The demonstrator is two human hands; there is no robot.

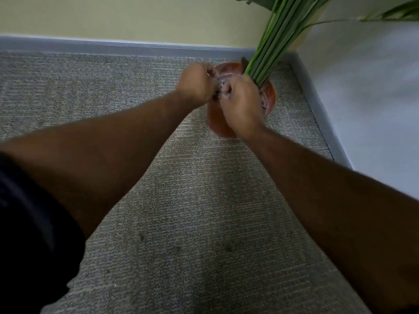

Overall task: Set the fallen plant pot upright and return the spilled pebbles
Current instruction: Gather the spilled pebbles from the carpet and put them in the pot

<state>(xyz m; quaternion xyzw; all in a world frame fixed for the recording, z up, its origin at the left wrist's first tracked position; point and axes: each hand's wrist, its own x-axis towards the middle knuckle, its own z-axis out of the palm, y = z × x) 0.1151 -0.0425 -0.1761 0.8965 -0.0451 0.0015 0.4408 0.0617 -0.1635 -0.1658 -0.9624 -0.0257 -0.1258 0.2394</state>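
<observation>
From the head view, one orange plant pot (217, 123) stands upright on grey carpet (192, 200), near the corner of two walls. Above the pot, two hands, left hand (196, 83) and right hand (241, 103), curl their fingers around small pebbles (221, 83). Green stems (272, 46) rise from the pot.

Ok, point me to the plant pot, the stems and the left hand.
plant pot (271, 96), head view, right side of the orange rim.
stems (275, 43), head view, middle of the green bundle.
left hand (196, 83), head view, back of the hand.
</observation>
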